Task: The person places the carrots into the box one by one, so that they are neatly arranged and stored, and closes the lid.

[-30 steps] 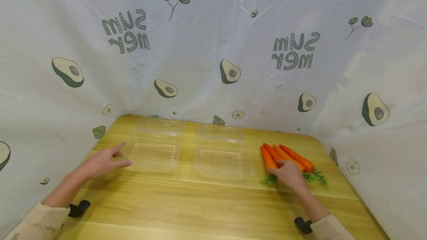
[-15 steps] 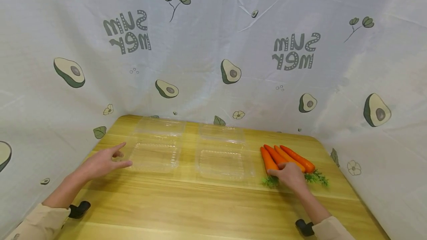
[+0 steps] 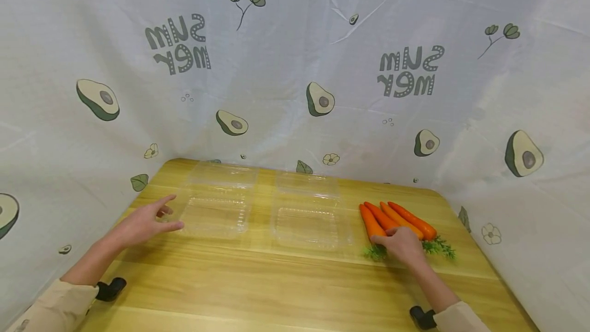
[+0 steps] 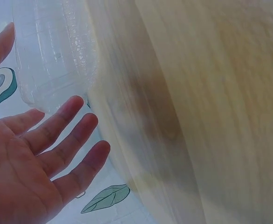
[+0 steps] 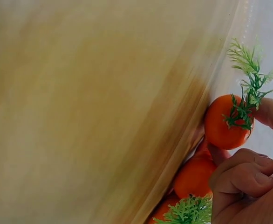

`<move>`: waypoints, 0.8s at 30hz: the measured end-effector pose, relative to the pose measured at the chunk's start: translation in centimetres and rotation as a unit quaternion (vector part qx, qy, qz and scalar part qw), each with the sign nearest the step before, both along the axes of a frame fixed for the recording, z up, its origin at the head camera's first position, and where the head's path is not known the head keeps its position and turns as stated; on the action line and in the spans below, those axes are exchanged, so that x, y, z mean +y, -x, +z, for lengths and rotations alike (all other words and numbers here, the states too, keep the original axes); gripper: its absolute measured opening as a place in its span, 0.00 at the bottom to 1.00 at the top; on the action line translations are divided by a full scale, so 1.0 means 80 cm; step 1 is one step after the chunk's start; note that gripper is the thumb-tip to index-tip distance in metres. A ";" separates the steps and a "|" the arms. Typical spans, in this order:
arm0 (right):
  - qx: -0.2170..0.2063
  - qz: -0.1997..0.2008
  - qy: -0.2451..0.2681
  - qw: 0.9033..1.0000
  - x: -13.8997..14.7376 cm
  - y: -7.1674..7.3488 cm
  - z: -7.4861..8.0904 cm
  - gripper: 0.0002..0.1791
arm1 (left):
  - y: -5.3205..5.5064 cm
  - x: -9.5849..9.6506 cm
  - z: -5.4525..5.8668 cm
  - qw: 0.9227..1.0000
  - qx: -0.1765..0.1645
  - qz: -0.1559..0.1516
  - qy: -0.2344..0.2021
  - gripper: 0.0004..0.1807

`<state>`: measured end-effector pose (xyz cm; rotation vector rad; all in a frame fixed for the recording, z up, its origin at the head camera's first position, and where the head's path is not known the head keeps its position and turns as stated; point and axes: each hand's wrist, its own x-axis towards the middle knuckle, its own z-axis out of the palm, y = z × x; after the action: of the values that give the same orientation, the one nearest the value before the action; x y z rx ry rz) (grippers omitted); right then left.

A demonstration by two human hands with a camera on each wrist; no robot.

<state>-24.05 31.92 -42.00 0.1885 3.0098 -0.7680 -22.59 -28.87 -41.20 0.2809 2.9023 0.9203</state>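
Observation:
At the right of the table several orange carrots with green leafy tops lie side by side. My right hand (image 3: 405,246) pinches the leftmost carrot (image 3: 371,222) near its leafy end, thumb on one side and a finger on the other. In the right wrist view that carrot's round end (image 5: 226,122) sits between thumb and finger, with two more carrot ends below. My left hand (image 3: 138,225) hovers with fingers spread and holds nothing. It is beside a clear plastic clamshell box (image 3: 214,234), whose lid is folded back; the left wrist view shows the box (image 4: 52,51) beyond the fingers.
A second clear clamshell box (image 3: 304,242), also with its lid back, stands between the first box and the carrots. The wooden table (image 3: 258,291) ends at a printed curtain (image 3: 276,65), which surrounds the back and both sides.

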 end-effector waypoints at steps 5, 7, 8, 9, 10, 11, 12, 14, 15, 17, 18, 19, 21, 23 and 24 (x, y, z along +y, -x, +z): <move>-0.010 0.002 0.003 1.000 0.001 0.002 0.002 0.27 | 0.000 -0.002 -0.001 1.000 -0.003 -0.006 -0.014 0.50; -0.015 0.000 0.008 1.000 0.002 0.002 0.003 0.33 | 0.001 -0.002 -0.002 1.000 -0.005 -0.010 -0.019 0.50; -0.016 -0.001 0.012 1.000 0.002 0.002 0.004 0.36 | 0.002 -0.002 -0.002 1.000 -0.007 -0.010 -0.023 0.50; -0.017 -0.004 0.020 1.000 0.003 0.002 0.004 0.37 | 0.003 -0.002 -0.002 1.000 -0.009 -0.011 -0.025 0.50; -0.018 -0.006 0.025 1.000 0.004 0.002 0.004 0.38 | 0.004 -0.002 -0.002 1.000 -0.011 -0.010 -0.028 0.50; -0.019 -0.008 0.030 0.999 0.004 0.002 0.005 0.38 | 0.005 -0.002 -0.003 0.999 -0.012 -0.012 -0.030 0.50; -0.020 -0.010 0.036 0.999 0.004 0.001 0.006 0.38 | 0.005 -0.001 -0.003 0.999 -0.015 -0.011 -0.033 0.50; -0.016 -0.015 0.047 0.999 0.005 0.002 0.006 0.34 | 0.006 -0.001 -0.004 0.999 -0.019 -0.011 -0.038 0.50; -0.017 -0.014 0.048 0.999 0.005 0.003 0.007 0.34 | 0.007 -0.001 -0.004 0.999 -0.020 -0.011 -0.040 0.50; -0.019 -0.010 0.051 0.998 0.005 0.004 0.009 0.36 | 0.007 -0.002 -0.005 0.999 -0.022 -0.009 -0.042 0.50; -0.019 -0.009 0.050 0.999 0.004 0.005 0.010 0.36 | 0.007 -0.002 -0.005 0.999 -0.022 -0.009 -0.042 0.50; -0.017 -0.008 0.050 0.999 0.004 0.006 0.011 0.36 | 0.007 -0.002 -0.005 0.999 -0.022 -0.008 -0.042 0.50; -0.021 -0.002 0.046 0.999 0.004 0.007 0.015 0.40 | 0.008 -0.003 -0.005 0.999 -0.021 -0.008 -0.042 0.50; -0.018 0.000 0.047 0.999 0.004 0.008 0.017 0.40 | 0.008 -0.003 -0.006 0.999 -0.020 -0.008 -0.042 0.50; -0.017 0.001 0.045 0.999 0.004 0.009 0.018 0.40 | 0.008 -0.003 -0.005 0.999 -0.019 -0.008 -0.043 0.50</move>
<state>-24.79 32.21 -40.53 0.1928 2.9355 -0.8880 -23.22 -29.13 -41.63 0.2885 2.8265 1.0384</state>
